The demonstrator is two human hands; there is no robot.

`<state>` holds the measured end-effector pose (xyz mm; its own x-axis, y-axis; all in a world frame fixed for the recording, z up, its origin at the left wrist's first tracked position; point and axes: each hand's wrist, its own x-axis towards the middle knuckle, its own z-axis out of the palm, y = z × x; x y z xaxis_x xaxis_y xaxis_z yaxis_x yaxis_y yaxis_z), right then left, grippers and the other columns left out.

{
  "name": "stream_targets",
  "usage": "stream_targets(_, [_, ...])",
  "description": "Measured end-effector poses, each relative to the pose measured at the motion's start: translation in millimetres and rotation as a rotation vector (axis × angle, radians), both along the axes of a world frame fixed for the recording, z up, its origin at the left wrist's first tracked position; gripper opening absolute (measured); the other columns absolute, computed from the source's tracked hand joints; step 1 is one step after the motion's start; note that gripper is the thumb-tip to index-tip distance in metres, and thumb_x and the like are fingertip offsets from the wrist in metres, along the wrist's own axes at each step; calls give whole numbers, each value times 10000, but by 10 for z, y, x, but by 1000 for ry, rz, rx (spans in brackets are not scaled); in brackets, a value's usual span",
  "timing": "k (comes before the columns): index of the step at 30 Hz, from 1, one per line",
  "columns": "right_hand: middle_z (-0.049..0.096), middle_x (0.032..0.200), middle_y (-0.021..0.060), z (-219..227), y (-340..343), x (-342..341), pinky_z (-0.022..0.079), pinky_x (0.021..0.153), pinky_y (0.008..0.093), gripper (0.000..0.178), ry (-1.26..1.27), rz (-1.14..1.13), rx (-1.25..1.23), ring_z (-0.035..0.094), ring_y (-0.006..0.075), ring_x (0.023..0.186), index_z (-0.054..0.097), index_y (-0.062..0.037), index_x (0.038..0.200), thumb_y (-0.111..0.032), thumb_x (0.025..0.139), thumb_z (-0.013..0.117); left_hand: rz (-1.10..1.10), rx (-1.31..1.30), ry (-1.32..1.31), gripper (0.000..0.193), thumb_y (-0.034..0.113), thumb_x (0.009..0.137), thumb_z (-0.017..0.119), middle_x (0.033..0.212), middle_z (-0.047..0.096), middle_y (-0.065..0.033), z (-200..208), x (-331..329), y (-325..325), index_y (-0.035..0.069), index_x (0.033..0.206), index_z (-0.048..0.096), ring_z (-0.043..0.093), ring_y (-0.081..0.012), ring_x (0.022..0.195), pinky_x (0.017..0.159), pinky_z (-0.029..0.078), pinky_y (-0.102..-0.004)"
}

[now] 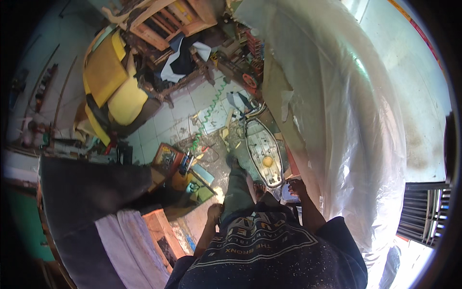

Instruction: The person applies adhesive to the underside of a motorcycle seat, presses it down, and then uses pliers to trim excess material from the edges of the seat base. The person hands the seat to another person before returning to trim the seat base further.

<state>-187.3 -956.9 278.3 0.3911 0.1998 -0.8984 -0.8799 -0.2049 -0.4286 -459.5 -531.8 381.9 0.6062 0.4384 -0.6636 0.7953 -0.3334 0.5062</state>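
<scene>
A motorcycle seat [258, 139] lies upside down on the floor ahead of my legs. Its pale plastic base shows inside a dark rim, with a round yellow piece [267, 162] on it. My right hand [297, 188] is just right of the seat's near end, its fingers apart and nothing visible in them. A pale bluish object [288, 193] sits beside those fingers; whether they touch it, I cannot tell. Down beside my left thigh is my left hand [214, 212], its fingers too dark and small to make out.
A green coiled hose [209, 113] runs across the littered tiles toward a metal tool [186, 164] by a wooden box [166, 158]. Yellow foam pieces [108, 82] lean at the far left. Plastic sheeting [356, 130] covers a tall bulk on my right. A dark panel [91, 192] stands left.
</scene>
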Motion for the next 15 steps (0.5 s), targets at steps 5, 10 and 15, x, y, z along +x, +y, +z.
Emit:
stream_targets(5, [690, 852, 63, -341, -142, -164, 546, 563, 396, 233, -795, 908, -269, 693, 240, 696, 675, -115, 1116, -260, 1012, 525, 838, -438, -41, 190, 196, 961, 621, 797, 672, -25, -199, 160, 318, 57, 963, 750, 557, -148, 647, 582, 443, -320])
stream_targets(10, [712, 805, 75, -441, -269, -320, 550, 562, 416, 236, -45, -26, -132, 693, 242, 670, 723, -123, 1006, -322, 985, 598, -187, 58, 29, 407, 352, 979, 590, 998, 730, -282, -141, 1000, 689, -25, 1022, 737, 735, -390, 893, 775, 565, -473])
stream_targets(15, [751, 752, 101, -805, 165, 54, 554, 540, 457, 189, -1114, 1420, -565, 727, 279, 662, 779, -116, 783, -305, 774, 776, -171, 253, 115, 638, 510, 973, 535, 1201, 663, -378, 123, 2038, 745, -85, 1167, 659, 623, -494, 1217, 1030, 490, -526])
